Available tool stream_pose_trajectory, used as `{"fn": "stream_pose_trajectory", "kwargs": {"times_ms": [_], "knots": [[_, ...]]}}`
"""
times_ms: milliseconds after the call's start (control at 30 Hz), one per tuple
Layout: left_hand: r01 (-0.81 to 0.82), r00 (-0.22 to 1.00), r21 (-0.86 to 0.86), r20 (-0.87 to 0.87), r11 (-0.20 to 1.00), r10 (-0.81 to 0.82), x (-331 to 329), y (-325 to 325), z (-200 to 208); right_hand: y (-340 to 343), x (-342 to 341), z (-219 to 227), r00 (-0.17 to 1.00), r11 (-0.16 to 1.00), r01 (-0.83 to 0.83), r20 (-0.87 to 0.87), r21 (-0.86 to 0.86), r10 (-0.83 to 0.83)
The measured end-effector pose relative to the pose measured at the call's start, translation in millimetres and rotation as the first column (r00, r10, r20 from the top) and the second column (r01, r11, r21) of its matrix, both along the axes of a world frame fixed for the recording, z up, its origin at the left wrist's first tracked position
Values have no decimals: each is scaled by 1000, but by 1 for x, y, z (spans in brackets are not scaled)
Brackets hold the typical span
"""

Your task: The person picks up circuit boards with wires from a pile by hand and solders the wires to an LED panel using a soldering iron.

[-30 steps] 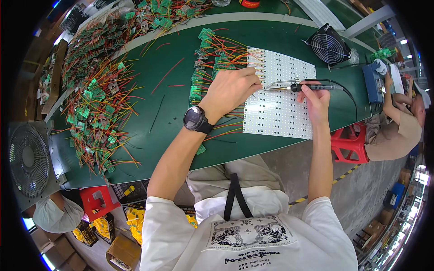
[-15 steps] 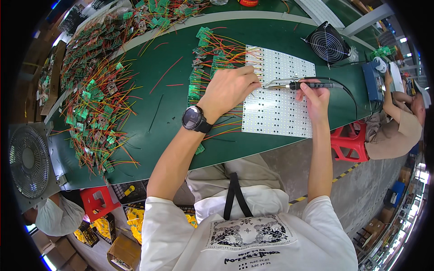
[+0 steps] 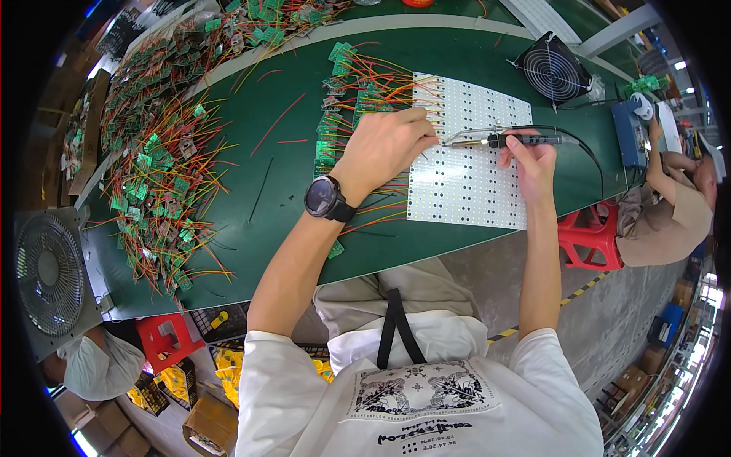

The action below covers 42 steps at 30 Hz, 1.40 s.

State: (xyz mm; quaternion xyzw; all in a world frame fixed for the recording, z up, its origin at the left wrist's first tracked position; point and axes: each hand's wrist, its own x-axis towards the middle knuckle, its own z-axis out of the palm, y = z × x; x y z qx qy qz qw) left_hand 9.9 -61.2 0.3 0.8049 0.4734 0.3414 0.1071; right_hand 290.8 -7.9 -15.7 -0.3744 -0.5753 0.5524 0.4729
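Observation:
A white perforated-looking LED panel [image 3: 468, 194] lies on the green bench, dotted with rows of small pads. My right hand [image 3: 531, 161] grips a black-handled soldering iron [image 3: 525, 140], its metal tip pointing left to the panel's left part. A thin metal tube runs along the iron. My left hand [image 3: 390, 145] is closed at the panel's left edge, fingertips pinched close to the iron's tip; what they pinch is too small to make out. Small green circuit boards [image 3: 326, 148] line up left of the panel, their red and yellow wires [image 3: 388, 90] reaching its left edge.
A large heap of wired circuit boards [image 3: 164, 183] covers the bench's left side. Beyond the panel stands a black fan [image 3: 553, 70], with a blue box-shaped unit [image 3: 629, 135] to its right. Another person [image 3: 670, 206] sits at the right by a red stool [image 3: 588, 242]. Loose wires [image 3: 278, 124] lie mid-bench.
The iron's tip has shifted very slightly, staying by my left fingertips. Both hands otherwise keep nearly the same place and grip.

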Motion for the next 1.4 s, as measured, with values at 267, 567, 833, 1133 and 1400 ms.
{"fn": "stream_pose_trajectory", "kwargs": {"times_ms": [267,567,833,1133,1400], "knots": [[6,1000,9,8,1000,-6,1,0,0,1,1,-1,996,999,42,-72,-29,-44],[16,1000,15,21,1000,-17,1,-1,14,4,4,0,993,998,25,-111,-66,-32],[-156,936,254,347,954,61,-11,-24,87,4,3,-1,990,996,27,-139,-80,-38],[-401,448,467,851,788,-275,42,-212,196,2,4,1,992,997,21,-121,-69,-29],[-778,262,56,934,626,242,76,-220,227,3,1,3,990,996,27,-139,-83,-39]]}}
